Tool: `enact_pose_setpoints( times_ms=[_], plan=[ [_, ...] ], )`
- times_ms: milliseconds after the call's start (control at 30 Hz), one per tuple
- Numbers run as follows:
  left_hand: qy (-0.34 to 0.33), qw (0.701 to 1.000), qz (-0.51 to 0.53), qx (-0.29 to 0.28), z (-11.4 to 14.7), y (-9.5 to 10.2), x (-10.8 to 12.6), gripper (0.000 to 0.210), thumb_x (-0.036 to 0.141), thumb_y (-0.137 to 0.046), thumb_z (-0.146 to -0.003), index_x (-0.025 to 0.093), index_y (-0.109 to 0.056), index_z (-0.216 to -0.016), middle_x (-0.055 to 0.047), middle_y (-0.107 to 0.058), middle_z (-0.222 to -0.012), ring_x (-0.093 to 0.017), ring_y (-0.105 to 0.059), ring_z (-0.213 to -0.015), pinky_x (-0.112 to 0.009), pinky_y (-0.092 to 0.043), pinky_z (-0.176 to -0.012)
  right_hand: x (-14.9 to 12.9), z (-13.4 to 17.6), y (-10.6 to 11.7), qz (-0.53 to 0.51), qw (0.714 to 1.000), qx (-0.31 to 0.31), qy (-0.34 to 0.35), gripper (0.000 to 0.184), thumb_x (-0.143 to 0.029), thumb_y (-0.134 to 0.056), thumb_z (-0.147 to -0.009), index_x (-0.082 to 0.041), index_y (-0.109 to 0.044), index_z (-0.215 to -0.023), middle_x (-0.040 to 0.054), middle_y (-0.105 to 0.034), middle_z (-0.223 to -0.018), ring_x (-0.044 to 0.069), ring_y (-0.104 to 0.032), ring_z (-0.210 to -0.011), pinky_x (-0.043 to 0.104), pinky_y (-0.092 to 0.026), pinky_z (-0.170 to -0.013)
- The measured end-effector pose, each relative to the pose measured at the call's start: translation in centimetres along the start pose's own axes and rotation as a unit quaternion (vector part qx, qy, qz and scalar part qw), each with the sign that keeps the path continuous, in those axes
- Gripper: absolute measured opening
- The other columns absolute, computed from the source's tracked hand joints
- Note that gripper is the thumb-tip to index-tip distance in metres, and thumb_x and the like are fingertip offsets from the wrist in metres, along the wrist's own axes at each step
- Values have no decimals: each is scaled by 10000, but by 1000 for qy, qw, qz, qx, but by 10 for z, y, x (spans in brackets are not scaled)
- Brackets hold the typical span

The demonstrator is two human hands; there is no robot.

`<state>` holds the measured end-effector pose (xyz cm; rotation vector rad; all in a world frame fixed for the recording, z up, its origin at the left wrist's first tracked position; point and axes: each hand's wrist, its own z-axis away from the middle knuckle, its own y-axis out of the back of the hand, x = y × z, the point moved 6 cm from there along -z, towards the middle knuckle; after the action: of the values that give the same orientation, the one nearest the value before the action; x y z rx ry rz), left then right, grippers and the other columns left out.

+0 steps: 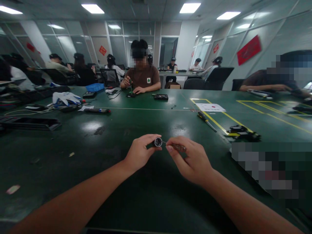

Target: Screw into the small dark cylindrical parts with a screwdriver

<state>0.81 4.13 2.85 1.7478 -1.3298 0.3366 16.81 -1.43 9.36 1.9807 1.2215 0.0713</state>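
Observation:
Between the thumb and fingers of my left hand (142,148) is a small dark cylinder with a round, silvery open end (158,142) facing me. Some dark detail shows inside its rim, too small to make out. My right hand (191,157) is closed around a small screwdriver with a brownish, see-through handle (179,147). Its thin shaft points left and its tip is close to the cylinder's rim; whether they touch I cannot tell. Both hands are above the green table (136,201).
A yellow-black screwdriver (206,121) and black parts (243,132) lie to the right, near a white paper (211,107). A black marker-like tool (97,110), white-blue gloves (65,98) and a black tray (31,123) are at left. Across the table a person (143,76) works beside a blue basket (95,87).

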Motion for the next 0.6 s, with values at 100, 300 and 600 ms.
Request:
enact_pose_setpoints(
  times_ms=[100, 300, 600],
  plan=[
    [1, 1000, -22, 6, 0, 1, 1, 354, 235, -763, -839, 229, -717, -1191, -50, -743, -1202, -219, -696, -1121, -379, -537, -1040, 7, 0, 2, -22, 999, 12, -43, 92, -193, -557, -969, -204, -643, -1002, 13, -715, -864, 146, -687, -751, 269, -499, -697],
    [21, 999, -25, 12, -1, 1, -2, 443, 239, -783, -819, 229, -682, -1251, -57, -731, -1235, -231, -694, -1131, -407, -538, -1039, 26, 7, 0, -94, 984, 46, -147, 99, -284, -550, -1008, -235, -634, -1022, -12, -741, -817, 157, -726, -738, 268, -512, -658],
    [20, 999, -24, 8, -1, 5, 0, 362, 273, -779, -829, 218, -708, -1180, -47, -754, -1159, -222, -707, -1076, -387, -549, -1003, 4, 2, 2, -6, 998, 47, -31, 65, -188, -565, -962, -210, -622, -986, 10, -723, -875, 147, -702, -773, 253, -483, -672]
  ],
)
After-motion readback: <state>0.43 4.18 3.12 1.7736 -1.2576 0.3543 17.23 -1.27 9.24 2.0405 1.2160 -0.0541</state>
